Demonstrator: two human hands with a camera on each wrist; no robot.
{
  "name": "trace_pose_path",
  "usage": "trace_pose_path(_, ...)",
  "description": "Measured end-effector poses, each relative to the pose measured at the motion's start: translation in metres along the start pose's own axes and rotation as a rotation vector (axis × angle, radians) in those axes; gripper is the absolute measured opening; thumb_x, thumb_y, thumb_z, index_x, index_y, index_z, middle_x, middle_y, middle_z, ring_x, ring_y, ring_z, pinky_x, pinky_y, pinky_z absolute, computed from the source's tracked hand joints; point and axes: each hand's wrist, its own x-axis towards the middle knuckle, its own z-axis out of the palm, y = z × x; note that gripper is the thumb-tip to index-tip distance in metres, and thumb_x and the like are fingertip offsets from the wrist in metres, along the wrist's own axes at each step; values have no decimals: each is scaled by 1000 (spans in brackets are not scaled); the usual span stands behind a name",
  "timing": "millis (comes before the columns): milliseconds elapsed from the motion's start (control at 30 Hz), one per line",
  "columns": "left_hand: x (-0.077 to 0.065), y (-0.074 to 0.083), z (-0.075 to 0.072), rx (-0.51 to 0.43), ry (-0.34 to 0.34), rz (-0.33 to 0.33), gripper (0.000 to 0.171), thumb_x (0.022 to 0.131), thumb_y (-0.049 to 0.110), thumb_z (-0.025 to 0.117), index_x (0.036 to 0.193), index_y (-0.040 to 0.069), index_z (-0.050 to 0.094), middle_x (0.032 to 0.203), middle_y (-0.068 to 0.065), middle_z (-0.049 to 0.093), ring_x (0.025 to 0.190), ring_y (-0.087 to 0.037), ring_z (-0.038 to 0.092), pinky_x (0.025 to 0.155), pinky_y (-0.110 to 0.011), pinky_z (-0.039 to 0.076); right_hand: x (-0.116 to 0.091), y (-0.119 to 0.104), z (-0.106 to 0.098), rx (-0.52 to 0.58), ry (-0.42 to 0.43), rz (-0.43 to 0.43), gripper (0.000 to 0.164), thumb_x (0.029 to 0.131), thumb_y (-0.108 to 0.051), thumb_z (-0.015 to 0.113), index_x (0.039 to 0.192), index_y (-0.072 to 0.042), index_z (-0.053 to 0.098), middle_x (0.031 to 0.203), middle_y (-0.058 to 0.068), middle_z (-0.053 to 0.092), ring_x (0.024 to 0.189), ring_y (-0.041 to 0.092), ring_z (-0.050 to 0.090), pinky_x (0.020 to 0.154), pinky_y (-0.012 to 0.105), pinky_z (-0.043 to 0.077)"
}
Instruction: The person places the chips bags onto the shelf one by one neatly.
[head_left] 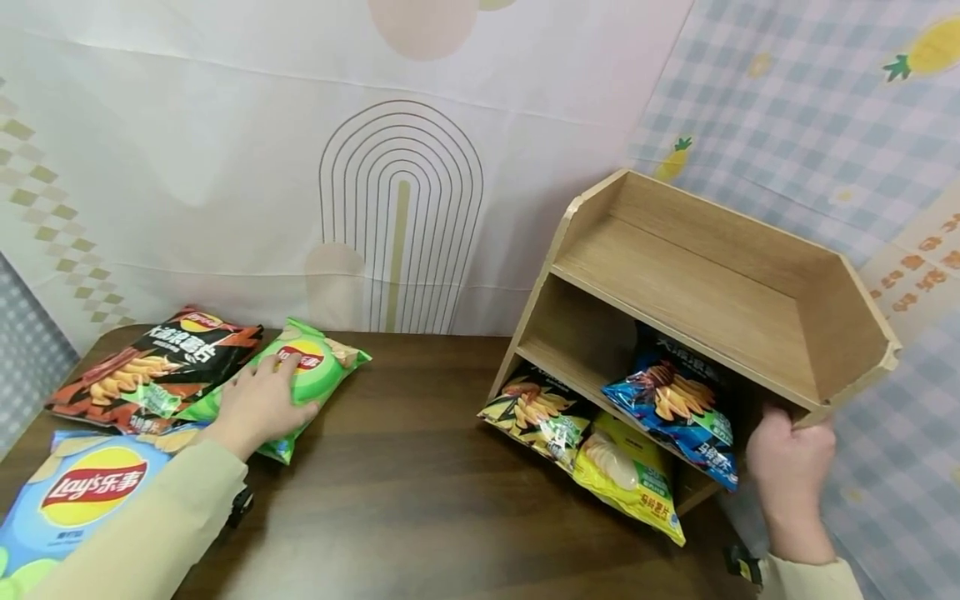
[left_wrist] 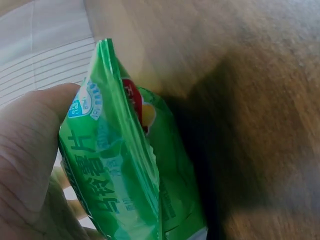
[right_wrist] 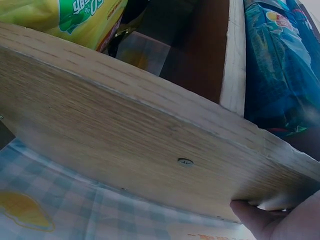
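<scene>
On the left of the table lies a green bag of chips point(head_left: 322, 371). My left hand point(head_left: 258, 400) grips it from above, and the left wrist view shows the thumb and fingers about the green bag point(left_wrist: 112, 160). To the right, my right hand point(head_left: 792, 458) holds the front edge of the right side panel of a wooden shelf point(head_left: 697, 271). Its fingers are partly hidden behind the panel. A blue chip bag point(head_left: 675, 400) leans in the middle compartment. Below it, a black chip bag point(head_left: 536, 412) and a yellow chip bag point(head_left: 630, 475) stand side by side.
Left of the green bag lies a black and red chip bag point(head_left: 157, 367), with a light blue Lay's bag point(head_left: 97, 483) in front of it, partly behind my left sleeve. A printed cloth point(head_left: 247, 200) hangs behind the brown table point(head_left: 420, 467). The shelf stands angled at the right.
</scene>
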Motion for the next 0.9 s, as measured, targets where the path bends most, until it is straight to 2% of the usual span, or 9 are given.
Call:
trace_pose_path(67, -1, 4, 2, 3, -1, 7, 89, 82, 53, 67, 146, 1, 34, 142, -34, 30, 118, -63, 32, 88, -77, 26, 1, 1, -1, -3, -1, -1, 23, 90, -8, 49, 106, 5, 58, 105, 23, 60, 92, 28, 49, 80, 35, 39)
trace_pose_path(133, -3, 8, 3, 4, -1, 17, 87, 81, 53, 68, 145, 3, 35, 140, -33, 33, 118, -63, 33, 88, -77, 27, 2, 1, -1, -20, 2, 6, 23, 90, -9, 50, 105, 6, 59, 105, 23, 60, 89, 27, 47, 76, 30, 37)
trace_pose_path(267, -8, 18, 3, 4, -8, 39, 86, 80, 52, 69, 144, 5, 38, 138, -31, 37, 117, -62, 36, 87, -76, 28, 2, 0, -2, -33, -9, 7, 26, 90, -10, 49, 105, 8, 58, 105, 25, 60, 88, 30, 46, 76, 37, 37)
trace_pose_path(367, -13, 26, 3, 20, -16, 57, 85, 80, 53, 70, 144, 6, 39, 136, -30, 39, 116, -61, 37, 87, -75, 30, 2, 0, -2, -40, -18, 8, 26, 91, -11, 49, 104, 9, 58, 105, 25, 60, 87, 31, 46, 74, 38, 37)
trace_pose_path(500, -19, 38, 4, 39, -39, 81, 86, 79, 56, 70, 144, 8, 41, 136, -28, 41, 116, -59, 40, 88, -75, 31, 1, 1, -2, -40, -16, 26, 19, 90, -10, 49, 98, 5, 58, 102, 23, 60, 85, 27, 45, 70, 27, 35)
trace_pose_path(600, -22, 45, 6, 40, -54, 93, 87, 79, 58, 69, 145, 9, 40, 137, -27, 41, 116, -57, 42, 88, -74, 33, 1, 2, -3, -40, -7, 40, 15, 89, -10, 50, 95, 0, 58, 100, 21, 59, 84, 25, 46, 69, 24, 34)
trace_pose_path(900, -30, 54, 1, -11, -87, 109, 93, 79, 68, 64, 146, 7, 40, 140, -26, 39, 116, -53, 43, 89, -71, 34, 1, 0, -4, -45, -15, 7, 16, 89, -10, 49, 89, 4, 56, 98, 27, 60, 80, 33, 43, 64, 36, 31)
